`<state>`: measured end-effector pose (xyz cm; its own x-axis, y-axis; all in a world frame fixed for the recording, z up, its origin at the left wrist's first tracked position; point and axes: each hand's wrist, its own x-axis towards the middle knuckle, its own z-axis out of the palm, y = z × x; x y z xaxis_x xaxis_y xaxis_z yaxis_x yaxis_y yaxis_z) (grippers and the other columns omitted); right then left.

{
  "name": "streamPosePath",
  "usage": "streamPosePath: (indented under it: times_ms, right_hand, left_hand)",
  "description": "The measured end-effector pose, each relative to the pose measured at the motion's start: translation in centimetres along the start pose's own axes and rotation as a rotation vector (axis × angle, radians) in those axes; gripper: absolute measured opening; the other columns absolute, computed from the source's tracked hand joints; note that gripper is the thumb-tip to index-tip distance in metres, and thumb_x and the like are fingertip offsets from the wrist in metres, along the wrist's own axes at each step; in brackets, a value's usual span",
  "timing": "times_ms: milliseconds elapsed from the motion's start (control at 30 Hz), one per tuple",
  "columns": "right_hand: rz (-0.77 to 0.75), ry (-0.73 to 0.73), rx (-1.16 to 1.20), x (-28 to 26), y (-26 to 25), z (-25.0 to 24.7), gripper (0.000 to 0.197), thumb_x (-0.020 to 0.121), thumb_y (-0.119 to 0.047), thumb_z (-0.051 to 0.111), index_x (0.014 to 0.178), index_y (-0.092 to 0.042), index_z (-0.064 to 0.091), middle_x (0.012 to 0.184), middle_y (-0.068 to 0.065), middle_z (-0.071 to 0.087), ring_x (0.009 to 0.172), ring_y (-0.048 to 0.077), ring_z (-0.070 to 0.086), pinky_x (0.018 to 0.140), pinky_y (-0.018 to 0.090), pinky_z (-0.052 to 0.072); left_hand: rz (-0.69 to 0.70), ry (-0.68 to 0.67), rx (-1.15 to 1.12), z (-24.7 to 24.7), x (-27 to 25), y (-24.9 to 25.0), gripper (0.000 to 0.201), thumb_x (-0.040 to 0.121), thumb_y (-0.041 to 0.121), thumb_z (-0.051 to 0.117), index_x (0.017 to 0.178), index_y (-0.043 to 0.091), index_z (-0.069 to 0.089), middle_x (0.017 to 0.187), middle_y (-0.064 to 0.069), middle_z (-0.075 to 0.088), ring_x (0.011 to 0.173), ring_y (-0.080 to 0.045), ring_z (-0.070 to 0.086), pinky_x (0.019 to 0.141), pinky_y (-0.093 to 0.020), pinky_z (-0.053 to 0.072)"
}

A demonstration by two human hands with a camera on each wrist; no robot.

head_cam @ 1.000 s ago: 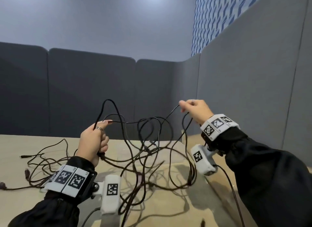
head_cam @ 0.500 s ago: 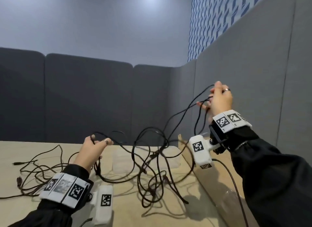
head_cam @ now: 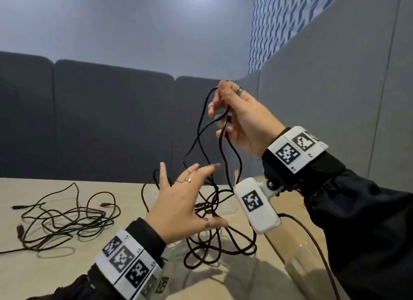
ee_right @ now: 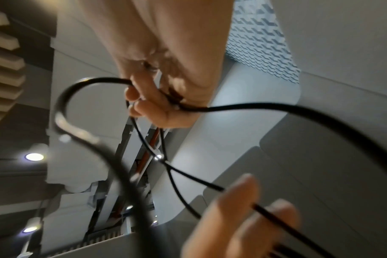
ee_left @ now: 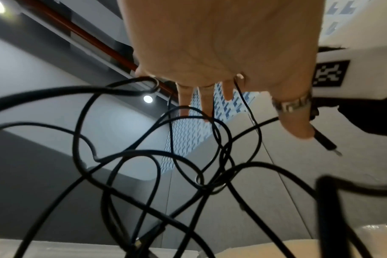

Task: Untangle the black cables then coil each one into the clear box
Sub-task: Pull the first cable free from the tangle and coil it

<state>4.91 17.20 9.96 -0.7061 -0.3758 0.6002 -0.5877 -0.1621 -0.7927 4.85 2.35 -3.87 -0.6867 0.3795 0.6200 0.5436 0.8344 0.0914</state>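
My right hand (head_cam: 237, 118) is raised above the table with its fingers curled round loops of a black cable (head_cam: 201, 143); the right wrist view shows the fingers (ee_right: 148, 104) gripping it. The strands hang down into a tangle (head_cam: 214, 235) on the table. My left hand (head_cam: 185, 194) is open below the right one, fingers spread and reaching among the hanging strands. It grips nothing, and in the left wrist view its fingers (ee_left: 207, 97) are straight. The clear box (head_cam: 231, 207) shows only faintly behind the tangle.
A second heap of black cables (head_cam: 67, 219) lies on the left of the tan table (head_cam: 33, 273). Grey partition panels (head_cam: 111, 121) close off the back and the right. A tan board (head_cam: 288, 212) and clear plastic (head_cam: 299, 255) lie under my right arm.
My right hand has risen and pulled its cable up, so the strands hang steeper. My left hand has let go of its strand, opened and moved right and up toward the hanging strands.
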Motion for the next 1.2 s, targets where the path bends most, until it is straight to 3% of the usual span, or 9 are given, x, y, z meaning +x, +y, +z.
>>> streamPosePath:
  times_ms: [67, 167, 267, 400, 600, 733, 833, 1000, 1200]
  right_hand:
    - [0.009, -0.085, 0.018, -0.1, -0.1, 0.4, 0.03, 0.098, -0.036, 0.041, 0.074, -0.019, 0.047, 0.07, -0.001, 0.06, 0.05, 0.013, 0.031, 0.051, 0.023, 0.036]
    - [-0.06, -0.035, -0.017, 0.4, 0.1, 0.3, 0.027, 0.098, -0.031, 0.043, 0.074, -0.02, 0.045, 0.068, -0.002, 0.063, 0.06, 0.013, 0.045, 0.05, 0.024, 0.025]
    - [-0.079, 0.25, -0.118, 1.2, 0.1, -1.9, 0.029, 0.098, -0.03, 0.046, 0.07, -0.023, 0.042, 0.067, -0.005, 0.062, 0.048, 0.007, 0.036, 0.047, 0.022, 0.018]
    - [-0.063, 0.646, -0.249, 1.4, 1.6, -6.7, 0.033, 0.098, -0.028, 0.046, 0.066, -0.023, 0.04, 0.07, -0.007, 0.054, 0.054, 0.007, 0.041, 0.038, 0.014, 0.027]
    - [-0.033, 0.877, 0.039, 0.0, 4.7, -11.1, 0.027, 0.096, -0.017, 0.044, 0.07, -0.021, 0.039, 0.069, -0.005, 0.047, 0.059, 0.009, 0.066, 0.035, 0.011, 0.022]
    - [-0.001, 0.708, 0.237, -0.8, 4.5, -9.3, 0.016, 0.092, -0.005, 0.043, 0.079, -0.015, 0.042, 0.068, 0.0, 0.049, 0.041, 0.009, 0.057, 0.032, 0.014, 0.021]
    - [0.156, 0.321, -0.102, -1.6, 4.6, -6.3, 0.012, 0.093, -0.006, 0.048, 0.099, -0.016, 0.049, 0.062, 0.0, 0.053, 0.032, 0.007, 0.028, 0.035, 0.013, 0.019]
    - [0.329, -0.417, -1.044, -2.9, 7.5, -1.1, 0.039, 0.073, -0.071, 0.056, 0.099, -0.042, 0.055, 0.108, -0.012, 0.066, 0.086, 0.001, 0.058, 0.073, 0.02, 0.043]
    - [0.244, -0.364, -1.266, -3.0, 7.4, -0.1, 0.022, 0.096, -0.033, 0.042, 0.104, -0.03, 0.062, 0.083, -0.013, 0.071, 0.091, 0.005, 0.058, 0.089, 0.036, 0.048]
  left_hand:
    - [-0.026, -0.021, 0.009, 0.1, 0.1, 0.2, 0.096, 0.055, 0.089, 0.038, 0.132, 0.052, -0.007, 0.127, 0.023, 0.047, 0.132, 0.003, 0.027, 0.111, -0.05, -0.02]
    - [-0.102, 0.097, -0.152, 0.2, 0.0, -0.4, 0.067, 0.058, 0.086, 0.041, 0.11, 0.044, 0.028, 0.076, 0.017, 0.056, 0.087, 0.007, 0.051, 0.113, -0.039, 0.004]
    - [-0.087, 0.209, -0.345, 0.4, -0.1, -2.4, 0.032, 0.073, 0.054, 0.067, 0.079, 0.035, 0.042, 0.054, 0.012, 0.044, 0.055, -0.006, 0.042, 0.076, -0.022, 0.034]
    - [-0.158, 0.136, -0.547, -0.4, -0.2, -4.3, 0.024, 0.079, 0.027, 0.073, 0.083, 0.03, 0.05, 0.058, 0.011, 0.044, 0.053, -0.005, 0.037, 0.054, -0.018, 0.035]
    - [-0.209, -0.06, -0.523, -0.1, -0.1, -5.8, 0.014, 0.082, 0.046, 0.063, 0.084, 0.033, 0.07, 0.082, 0.004, 0.072, 0.084, -0.017, 0.066, 0.083, -0.039, 0.052]
    - [-0.237, -0.058, -0.42, 0.2, -0.1, -5.8, 0.014, 0.091, 0.034, 0.057, 0.085, 0.029, 0.069, 0.079, 0.003, 0.071, 0.082, -0.014, 0.065, 0.082, -0.039, 0.052]
    - [-0.248, -0.055, -0.374, 0.4, -0.1, -5.6, 0.016, 0.093, 0.033, 0.053, 0.087, 0.029, 0.068, 0.084, 0.008, 0.071, 0.085, -0.01, 0.064, 0.082, -0.034, 0.051]
    - [-0.196, -0.013, -0.442, 0.6, -0.1, -5.6, 0.015, 0.092, 0.029, 0.057, 0.084, 0.028, 0.069, 0.069, 0.02, 0.066, 0.068, 0.0, 0.059, 0.069, -0.025, 0.048]
    - [-0.151, 0.05, -0.548, 0.4, 0.0, -5.8, 0.011, 0.091, 0.022, 0.058, 0.09, 0.028, 0.067, 0.064, 0.02, 0.062, 0.062, -0.001, 0.057, 0.062, -0.013, 0.043]
